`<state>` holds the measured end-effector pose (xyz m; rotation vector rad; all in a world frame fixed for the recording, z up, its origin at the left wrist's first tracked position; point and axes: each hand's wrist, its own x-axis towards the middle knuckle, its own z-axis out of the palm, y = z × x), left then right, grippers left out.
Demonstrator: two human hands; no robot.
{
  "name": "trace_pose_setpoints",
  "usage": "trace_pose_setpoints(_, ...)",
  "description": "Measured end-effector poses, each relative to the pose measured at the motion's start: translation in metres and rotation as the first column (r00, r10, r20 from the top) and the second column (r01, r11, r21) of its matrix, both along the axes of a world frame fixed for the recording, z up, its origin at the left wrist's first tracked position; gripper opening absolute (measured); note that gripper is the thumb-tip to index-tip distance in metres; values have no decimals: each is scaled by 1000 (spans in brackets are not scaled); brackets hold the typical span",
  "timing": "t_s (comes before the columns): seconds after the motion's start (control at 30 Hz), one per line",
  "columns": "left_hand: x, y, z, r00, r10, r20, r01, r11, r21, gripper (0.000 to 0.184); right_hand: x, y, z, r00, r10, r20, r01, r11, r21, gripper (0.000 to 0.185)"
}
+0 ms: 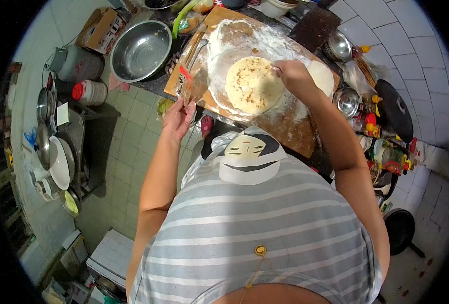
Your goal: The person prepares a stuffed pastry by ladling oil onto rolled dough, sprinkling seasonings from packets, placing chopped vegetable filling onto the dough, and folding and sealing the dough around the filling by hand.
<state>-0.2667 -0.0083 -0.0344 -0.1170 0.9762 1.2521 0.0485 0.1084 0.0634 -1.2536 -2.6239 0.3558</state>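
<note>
A round, flat sheet of dough [247, 93] lies on the floured wooden board [298, 134], with brown specks of seasoning scattered over it. My left hand [179, 119] pinches a small clear and red plastic packet [185, 83] upright near the board's left edge. Over the right rim of the dough is my right hand [294, 77], its fingers drawn together; what they hold, if anything, is too small to name. Partly behind that hand, a second pale dough round [321, 77] rests on the board.
A large steel basin [141, 50] stands left of the board. On the board's left side lie a spoon [198, 50] and wooden sticks. Steel bowls [346, 101], several bottles and jars [386, 154] and a dark round pan [394, 111] crowd the right side.
</note>
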Motion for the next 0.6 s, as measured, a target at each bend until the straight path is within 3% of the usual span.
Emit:
trace_pose_setpoints(0.03,1,3,1,1000,-19,3,19,1000,-10,26,0,-2,2,998,44,-41,-39,993,109,9)
trace_pose_setpoints(0.13,5,17,3,997,-71,-8,71,997,-28,28,-8,-20,36,989,-125,-81,135,983,125,16)
trace_pose_setpoints(0.23,17,43,10,992,-112,-54,111,994,-19,25,-20,-34,46,932,-361,29,349,916,197,17)
trace_pose_setpoints(0.33,24,85,-5,976,-207,64,209,978,-15,24,-17,-34,-45,907,-297,-297,318,948,24,19)
trace_pose_setpoints(0.37,30,99,-7,976,-193,98,196,980,-19,24,-20,-36,-47,924,-279,-262,279,960,-36,21)
trace_pose_setpoints(0.47,42,140,-15,949,-189,252,198,980,-11,23,-38,-40,9,803,-491,-338,452,871,-192,21)
trace_pose_setpoints(0.57,54,179,-17,936,-198,291,218,975,-38,21,-55,-56,33,831,-433,-348,445,894,-48,22)
trace_pose_setpoints(0.6,59,192,-20,933,-197,300,221,974,-51,21,-60,-59,16,833,-402,-381,399,913,-90,22)
